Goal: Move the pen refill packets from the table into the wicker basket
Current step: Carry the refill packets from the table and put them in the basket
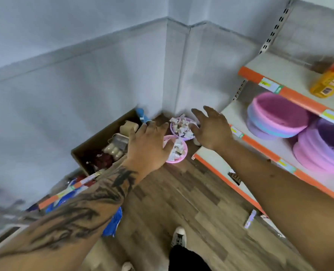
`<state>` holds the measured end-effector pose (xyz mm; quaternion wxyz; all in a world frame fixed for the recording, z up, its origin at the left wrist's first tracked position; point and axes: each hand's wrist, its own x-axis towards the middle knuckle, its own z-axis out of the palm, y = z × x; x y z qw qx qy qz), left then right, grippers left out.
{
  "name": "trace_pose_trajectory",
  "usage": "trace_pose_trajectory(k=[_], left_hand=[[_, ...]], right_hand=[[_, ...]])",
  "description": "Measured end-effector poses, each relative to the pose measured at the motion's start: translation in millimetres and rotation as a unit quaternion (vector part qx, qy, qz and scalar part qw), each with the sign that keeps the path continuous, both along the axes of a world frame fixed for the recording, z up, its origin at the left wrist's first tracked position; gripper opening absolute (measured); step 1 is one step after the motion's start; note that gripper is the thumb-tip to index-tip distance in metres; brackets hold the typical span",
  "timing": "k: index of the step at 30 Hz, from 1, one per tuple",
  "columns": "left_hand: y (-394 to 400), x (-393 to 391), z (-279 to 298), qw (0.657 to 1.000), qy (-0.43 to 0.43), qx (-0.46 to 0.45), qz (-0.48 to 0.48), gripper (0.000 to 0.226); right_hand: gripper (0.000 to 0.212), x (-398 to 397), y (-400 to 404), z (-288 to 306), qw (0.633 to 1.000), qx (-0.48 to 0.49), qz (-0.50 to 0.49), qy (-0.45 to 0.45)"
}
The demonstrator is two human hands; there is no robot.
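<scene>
Two small pink baskets stand on the wooden floor in the room's corner, both filled with small white packets. The nearer basket (178, 153) lies partly under my left hand (149, 145), whose fingers are spread and hold nothing. The farther basket (181, 127) sits just left of my right hand (211, 128), which is also spread and holds nothing. Both arms reach forward over the floor. No table is in view. One small packet (250, 219) lies loose on the floor by the shelf base.
An open cardboard box (101, 145) of mixed goods stands against the left wall. A shelf unit (269, 153) with orange edges runs along the right, holding stacked pink and purple basins (279, 116) and a yellow box (330, 79). My shoe (178, 236) is on the floor below.
</scene>
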<state>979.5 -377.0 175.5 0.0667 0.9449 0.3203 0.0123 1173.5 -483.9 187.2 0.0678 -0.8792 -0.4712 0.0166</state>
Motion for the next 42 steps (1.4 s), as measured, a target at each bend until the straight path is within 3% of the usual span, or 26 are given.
trace_pose_trajectory(k=[12, 21, 27, 35, 42], left_hand=[[-88.2, 6.6, -80.8, 0.982, 0.043, -0.062, -0.172, 0.067], [-175.2, 81.3, -101.9, 0.953, 0.098, -0.047, -0.281, 0.065], [-241.6, 164.4, -153.5, 0.938, 0.152, -0.048, -0.308, 0.065], [-328.6, 280.2, -305.7, 0.898, 0.228, -0.084, -0.368, 0.063], [-368.6, 380.3, -526.1, 0.862, 0.239, -0.09, -0.437, 0.063]], right_hand=[[0.06, -70.5, -145.0, -84.3, 0.977, -0.099, -0.168, 0.085], [0.055, -24.3, -259.0, -141.0, 0.94, -0.1, -0.285, 0.16], [0.056, 33.8, -331.4, -204.9, 0.916, -0.111, -0.315, 0.222], [0.054, 110.4, -425.7, -357.3, 0.857, -0.148, -0.395, 0.295], [0.049, 168.8, -465.6, -561.2, 0.815, -0.137, -0.47, 0.31]])
